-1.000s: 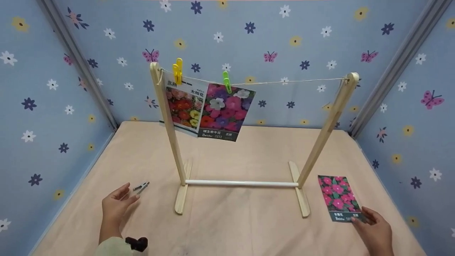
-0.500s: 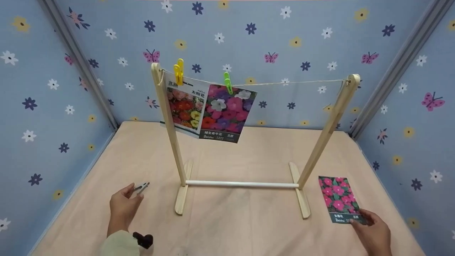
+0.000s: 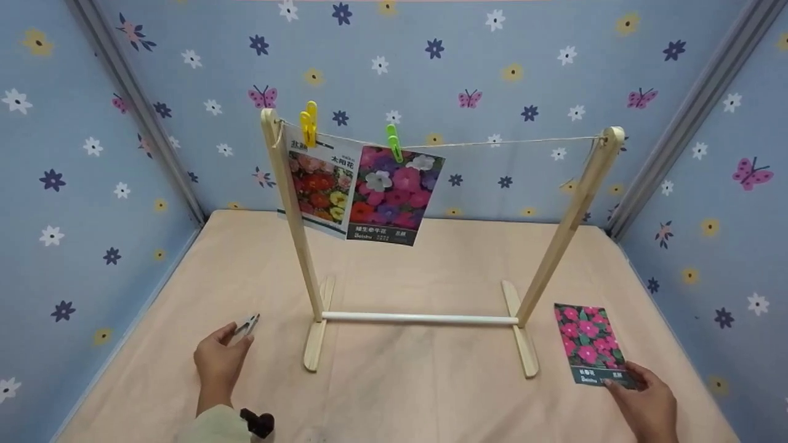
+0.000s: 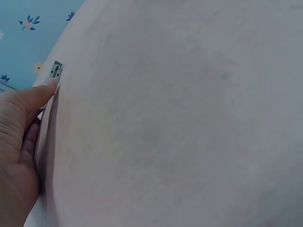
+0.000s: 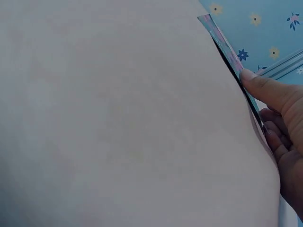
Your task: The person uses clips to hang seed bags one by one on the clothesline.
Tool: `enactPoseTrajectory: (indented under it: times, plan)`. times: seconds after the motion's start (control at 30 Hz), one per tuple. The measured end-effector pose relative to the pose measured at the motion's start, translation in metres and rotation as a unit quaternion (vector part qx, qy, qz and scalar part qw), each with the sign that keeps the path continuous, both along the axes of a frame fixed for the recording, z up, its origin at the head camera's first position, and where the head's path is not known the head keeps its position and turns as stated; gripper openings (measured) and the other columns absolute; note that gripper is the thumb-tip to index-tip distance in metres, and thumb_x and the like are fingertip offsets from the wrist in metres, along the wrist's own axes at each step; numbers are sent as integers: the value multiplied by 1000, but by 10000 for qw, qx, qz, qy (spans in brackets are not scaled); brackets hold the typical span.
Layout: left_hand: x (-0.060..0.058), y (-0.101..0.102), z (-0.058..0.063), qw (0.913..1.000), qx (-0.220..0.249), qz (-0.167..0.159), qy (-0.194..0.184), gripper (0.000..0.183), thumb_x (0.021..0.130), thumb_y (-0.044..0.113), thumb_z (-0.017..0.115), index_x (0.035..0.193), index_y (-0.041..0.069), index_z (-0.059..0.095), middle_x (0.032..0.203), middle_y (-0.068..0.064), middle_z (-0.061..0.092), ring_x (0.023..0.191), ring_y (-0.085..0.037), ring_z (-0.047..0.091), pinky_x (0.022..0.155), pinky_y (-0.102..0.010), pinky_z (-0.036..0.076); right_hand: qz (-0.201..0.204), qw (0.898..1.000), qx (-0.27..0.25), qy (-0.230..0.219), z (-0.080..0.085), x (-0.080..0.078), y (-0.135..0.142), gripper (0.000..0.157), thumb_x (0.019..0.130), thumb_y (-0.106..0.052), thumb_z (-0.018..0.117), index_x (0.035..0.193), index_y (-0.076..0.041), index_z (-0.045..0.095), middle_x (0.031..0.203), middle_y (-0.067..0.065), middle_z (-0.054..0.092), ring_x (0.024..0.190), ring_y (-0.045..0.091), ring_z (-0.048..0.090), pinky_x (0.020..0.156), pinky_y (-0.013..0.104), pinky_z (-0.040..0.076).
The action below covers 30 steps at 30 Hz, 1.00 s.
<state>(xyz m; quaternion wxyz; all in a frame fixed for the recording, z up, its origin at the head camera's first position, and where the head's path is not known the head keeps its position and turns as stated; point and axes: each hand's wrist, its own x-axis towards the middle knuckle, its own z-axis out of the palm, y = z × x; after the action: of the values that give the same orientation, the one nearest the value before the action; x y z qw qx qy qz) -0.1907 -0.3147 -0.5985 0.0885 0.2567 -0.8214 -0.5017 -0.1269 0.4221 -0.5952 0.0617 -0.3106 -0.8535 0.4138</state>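
At the left of the head view, my left hand [image 3: 221, 360] pinches a grey clothespin [image 3: 249, 325] between thumb and fingers, low over the cloth. The left wrist view shows the thumb on the clothespin [image 4: 56, 70]. On the right, my right hand [image 3: 649, 400] holds the lower corner of a pink-flower seed packet [image 3: 588, 338], thumb on top. Edge-on in the right wrist view, the packet [image 5: 220, 38] appears slightly raised at the thumb. Two more packets hang from a string [image 3: 492, 143]: one with red and yellow flowers [image 3: 319, 191], one with purple and pink flowers [image 3: 394, 197].
A wooden stand [image 3: 560, 246] carries the string, with a white crossbar [image 3: 418, 318] low between its feet. A yellow clothespin [image 3: 309, 126] and a green clothespin [image 3: 394, 144] grip the hanging packets. Flowered blue walls [image 3: 468, 67] enclose the cloth-covered surface [image 3: 394, 394].
My left hand has moved right to the grey clothespin and taken hold of it, turning it slightly. The right hand stays at the packet's corner, nearly still.
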Motion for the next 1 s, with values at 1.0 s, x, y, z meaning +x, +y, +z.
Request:
enactPoseTrajectory:
  times: [1.0]
  plan:
    - [6, 6, 0, 9989, -413, -90, 183, 44, 91, 6, 66, 133, -2, 57, 135, -21, 55, 125, -33, 53, 97, -38, 49, 819, 9965, 115, 93, 8, 2, 1, 95, 72, -33, 88, 142, 10, 40, 137, 33, 40, 124, 46, 39, 100, 54, 41]
